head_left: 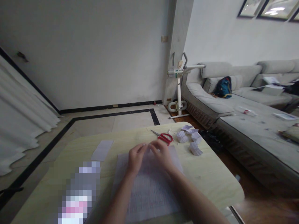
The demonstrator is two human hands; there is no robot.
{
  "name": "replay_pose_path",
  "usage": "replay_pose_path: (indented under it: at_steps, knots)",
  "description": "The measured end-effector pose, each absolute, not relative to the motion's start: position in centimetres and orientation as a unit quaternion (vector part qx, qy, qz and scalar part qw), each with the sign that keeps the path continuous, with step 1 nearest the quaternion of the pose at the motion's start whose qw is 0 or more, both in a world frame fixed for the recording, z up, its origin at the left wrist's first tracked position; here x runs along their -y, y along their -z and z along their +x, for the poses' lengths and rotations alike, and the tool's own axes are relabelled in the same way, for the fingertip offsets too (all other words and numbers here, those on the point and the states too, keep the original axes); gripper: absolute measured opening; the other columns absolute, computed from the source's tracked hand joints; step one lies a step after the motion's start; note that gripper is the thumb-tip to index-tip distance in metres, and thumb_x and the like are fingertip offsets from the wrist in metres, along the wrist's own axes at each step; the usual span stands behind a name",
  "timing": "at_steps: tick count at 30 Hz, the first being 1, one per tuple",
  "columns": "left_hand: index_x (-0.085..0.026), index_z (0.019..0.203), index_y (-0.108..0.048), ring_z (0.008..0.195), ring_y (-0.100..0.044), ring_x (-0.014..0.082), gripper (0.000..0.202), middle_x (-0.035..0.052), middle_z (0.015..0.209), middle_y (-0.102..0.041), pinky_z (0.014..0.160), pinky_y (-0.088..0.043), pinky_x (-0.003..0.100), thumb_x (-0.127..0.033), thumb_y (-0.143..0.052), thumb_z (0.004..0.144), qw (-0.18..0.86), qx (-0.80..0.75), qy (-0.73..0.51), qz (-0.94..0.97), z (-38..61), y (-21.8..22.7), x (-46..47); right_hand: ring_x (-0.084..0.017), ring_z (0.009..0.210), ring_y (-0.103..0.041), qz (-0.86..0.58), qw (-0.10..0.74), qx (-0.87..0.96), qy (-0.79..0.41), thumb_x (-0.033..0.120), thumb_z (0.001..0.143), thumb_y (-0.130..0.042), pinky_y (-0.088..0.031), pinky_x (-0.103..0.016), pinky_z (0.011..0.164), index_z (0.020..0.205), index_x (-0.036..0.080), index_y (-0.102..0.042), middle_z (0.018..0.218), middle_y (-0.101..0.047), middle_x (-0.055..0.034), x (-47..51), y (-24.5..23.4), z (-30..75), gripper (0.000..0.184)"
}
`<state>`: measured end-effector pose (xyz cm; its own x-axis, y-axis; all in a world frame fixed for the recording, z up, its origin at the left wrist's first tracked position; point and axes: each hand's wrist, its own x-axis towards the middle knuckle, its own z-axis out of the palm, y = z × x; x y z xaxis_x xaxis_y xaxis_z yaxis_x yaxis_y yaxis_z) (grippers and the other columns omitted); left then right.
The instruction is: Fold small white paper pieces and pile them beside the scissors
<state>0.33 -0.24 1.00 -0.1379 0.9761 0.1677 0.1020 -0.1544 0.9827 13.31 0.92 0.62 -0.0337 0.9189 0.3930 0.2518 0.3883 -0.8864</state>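
My left hand (136, 157) and my right hand (163, 153) meet above the far edge of a large sheet of paper (151, 193) covered in faint lines of print or writing. Both are closed, fingertips pinched together. Something small and pale may be between them, but it is too blurred to name. Just beyond my right hand lie red-handled scissors (165, 138), blades pointing to the far left. Several folded, creased paper pieces (195, 148) are grouped at the table's far right. A flat paper slip (102, 150) rests to the left of the large sheet.
The pale wooden table (210, 183) has rounded corners. A pixelated patch covers something at its left. Behind stand a white exercise machine (178, 90) and a grey sofa (210, 99) holding a blue backpack (224, 87). A white curtain (18, 124) hangs at far left.
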Motion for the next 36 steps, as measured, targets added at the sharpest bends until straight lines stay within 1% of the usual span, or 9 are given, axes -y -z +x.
replay_pose_path:
  at_steps: [7, 12, 17, 20, 22, 24, 29, 36]
  knots:
    - [-0.014, 0.081, -0.071, 0.078, -0.063, 0.0185, 0.024, 0.0051, 0.082, -0.071, 0.072, -0.047, 0.025, -0.035, -0.063, 0.074, 0.383, -0.526, -0.564, 0.508, 0.05, -0.87, 0.1, -0.015, 0.066, -0.056, -0.453, 0.522, 0.648, -0.32, 0.024, 0.08, -0.054, -0.044, -0.027, 0.062, 0.074, 0.017, -0.061, 0.07, -0.062, -0.0029, -0.96, -0.91, 13.64, 0.012]
    - [-0.014, 0.078, -0.071, 0.074, -0.063, 0.0179, 0.023, 0.0038, 0.076, -0.071, 0.069, -0.047, 0.025, -0.035, -0.062, 0.074, 0.366, -0.539, -0.552, 0.52, -0.34, -0.67, -0.07, -0.015, 0.066, -0.055, -0.441, 0.53, 0.636, -0.347, 0.023, 0.079, -0.056, -0.044, -0.027, 0.062, 0.073, 0.017, -0.062, 0.07, -0.061, -0.0028, -1.2, -0.75, 13.86, 0.01]
    - [-0.014, 0.075, -0.069, 0.069, -0.061, 0.0167, 0.024, 0.0032, 0.072, -0.069, 0.065, -0.046, 0.024, -0.036, -0.061, 0.075, 0.357, -0.541, -0.563, 0.513, -0.11, -0.84, 0.05, -0.014, 0.063, -0.054, -0.421, 0.539, 0.612, -0.398, 0.027, 0.078, -0.059, -0.043, -0.026, 0.059, 0.071, 0.016, -0.061, 0.067, -0.059, -0.0017, -1.46, -0.35, 13.77, 0.013]
    - [-0.013, 0.08, -0.07, 0.075, -0.062, 0.0184, 0.027, 0.0056, 0.078, -0.07, 0.069, -0.047, 0.026, -0.038, -0.059, 0.076, 0.382, -0.529, -0.569, 0.501, 0.1, -0.84, 0.04, -0.014, 0.063, -0.054, -0.423, 0.537, 0.605, -0.407, 0.028, 0.079, -0.058, -0.044, -0.025, 0.059, 0.071, 0.017, -0.06, 0.066, -0.059, -0.001, -1.44, -0.37, 13.78, 0.013]
    - [-0.013, 0.086, -0.07, 0.082, -0.063, 0.0196, 0.028, 0.0072, 0.086, -0.071, 0.074, -0.048, 0.028, -0.037, -0.062, 0.074, 0.406, -0.518, -0.568, 0.495, 0.13, -0.72, -0.02, -0.014, 0.064, -0.054, -0.427, 0.539, 0.608, -0.397, 0.027, 0.08, -0.057, -0.044, -0.026, 0.06, 0.072, 0.018, -0.06, 0.068, -0.059, -0.0013, -1.41, -0.41, 13.86, 0.012]
    - [-0.014, 0.088, -0.069, 0.084, -0.064, 0.0196, 0.027, 0.0074, 0.088, -0.071, 0.076, -0.048, 0.028, -0.035, -0.065, 0.072, 0.415, -0.512, -0.567, 0.494, 0.07, -0.57, -0.09, -0.015, 0.065, -0.054, -0.433, 0.541, 0.613, -0.379, 0.027, 0.08, -0.056, -0.044, -0.026, 0.06, 0.074, 0.018, -0.06, 0.069, -0.06, -0.0018, -1.4, -0.41, 13.92, 0.012]
    - [-0.014, 0.078, -0.068, 0.074, -0.064, 0.0181, 0.021, 0.0048, 0.077, -0.07, 0.07, -0.049, 0.027, -0.034, -0.064, 0.072, 0.379, -0.527, -0.571, 0.502, -0.07, -0.69, -0.09, -0.014, 0.065, -0.055, -0.44, 0.528, 0.628, -0.365, 0.028, 0.08, -0.057, -0.045, -0.026, 0.06, 0.076, 0.016, -0.062, 0.07, -0.061, -0.0028, -1.36, -0.42, 13.81, 0.013]
    - [-0.014, 0.078, -0.068, 0.072, -0.063, 0.017, 0.021, 0.0039, 0.074, -0.069, 0.068, -0.048, 0.025, -0.033, -0.064, 0.073, 0.373, -0.538, -0.57, 0.497, -0.08, -1.12, 0.12, -0.015, 0.064, -0.056, -0.443, 0.529, 0.613, -0.384, 0.03, 0.077, -0.061, -0.045, -0.026, 0.06, 0.074, 0.016, -0.063, 0.069, -0.062, -0.0025, -1.35, -0.46, 13.69, 0.014]
